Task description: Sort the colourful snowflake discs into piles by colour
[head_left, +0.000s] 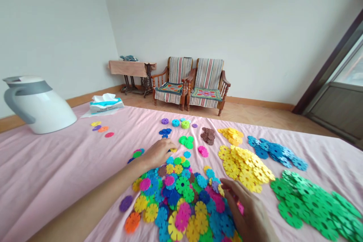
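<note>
My left hand (159,153) is beyond the far end of a mixed pile of colourful plastic snowflake discs (181,184). Its fingers are closed and bent down, with a yellow snowflake disc (172,150) showing at the fingertips. At the pile's right side, my right hand (247,206) is curled, and part of a pink snowflake disc (240,207) shows inside the fingers. A purple disc (215,186) lies by its fingertips. Sorted green discs (186,142), dark blue discs (165,132) and a pink group (203,151) are just past my left hand.
On the right are heaps of yellow (245,168), blue (276,152) and green discs (314,200). Brown discs (208,136) lie farther back. A white jug (47,107) and a tissue box (106,104) stand at the left on the pink cloth (70,166). Two armchairs (207,83) are beyond.
</note>
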{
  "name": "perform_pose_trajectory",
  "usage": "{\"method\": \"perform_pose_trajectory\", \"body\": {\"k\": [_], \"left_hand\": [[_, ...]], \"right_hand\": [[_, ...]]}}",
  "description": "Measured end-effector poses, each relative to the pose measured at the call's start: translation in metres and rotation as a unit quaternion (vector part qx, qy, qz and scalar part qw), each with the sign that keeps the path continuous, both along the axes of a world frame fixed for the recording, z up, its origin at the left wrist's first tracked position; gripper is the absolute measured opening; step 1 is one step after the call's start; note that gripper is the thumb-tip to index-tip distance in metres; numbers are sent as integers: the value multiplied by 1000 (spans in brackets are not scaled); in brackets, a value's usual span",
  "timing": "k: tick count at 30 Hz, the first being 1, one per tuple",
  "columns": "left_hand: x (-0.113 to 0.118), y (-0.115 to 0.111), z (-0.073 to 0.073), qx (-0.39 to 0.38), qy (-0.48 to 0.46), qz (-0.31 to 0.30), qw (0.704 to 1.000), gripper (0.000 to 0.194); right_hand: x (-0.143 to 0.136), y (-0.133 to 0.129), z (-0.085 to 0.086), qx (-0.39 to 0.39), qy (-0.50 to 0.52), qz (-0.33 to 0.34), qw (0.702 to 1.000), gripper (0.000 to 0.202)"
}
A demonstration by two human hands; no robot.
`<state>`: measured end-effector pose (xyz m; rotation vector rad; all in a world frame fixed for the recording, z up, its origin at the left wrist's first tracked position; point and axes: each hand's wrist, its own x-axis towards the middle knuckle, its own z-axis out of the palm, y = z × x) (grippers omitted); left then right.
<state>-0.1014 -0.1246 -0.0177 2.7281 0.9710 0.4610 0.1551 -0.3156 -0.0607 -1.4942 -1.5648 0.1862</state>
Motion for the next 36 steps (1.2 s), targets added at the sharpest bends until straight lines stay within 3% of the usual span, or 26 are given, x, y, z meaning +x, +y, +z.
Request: {"method": "perform_pose_trajectory", "body": {"k": [4, 8, 12, 16, 30, 36], "left_hand": [[-15, -9, 20, -80, 40, -27, 996, 13], [-4, -20, 32, -75, 9, -40, 996, 16], [24, -26, 21, -48, -7, -114, 992, 24], [37, -25, 6, 1, 32, -127, 991, 12], [34, -22, -3, 64, 38, -141, 987, 24], [35, -25, -2, 106, 38, -102, 988, 24]], "right_hand": [[1, 1, 2, -8, 3, 5, 1000, 26], [3, 1, 1, -8, -26, 14, 1000, 24], [9, 1, -2, -20, -51, 13, 998, 24], [14, 2, -1, -39, -74, 5, 997, 25], [15, 1, 4, -62, -65, 7, 996, 26], [16, 1, 5, -64, -71, 12, 995, 26]]}}
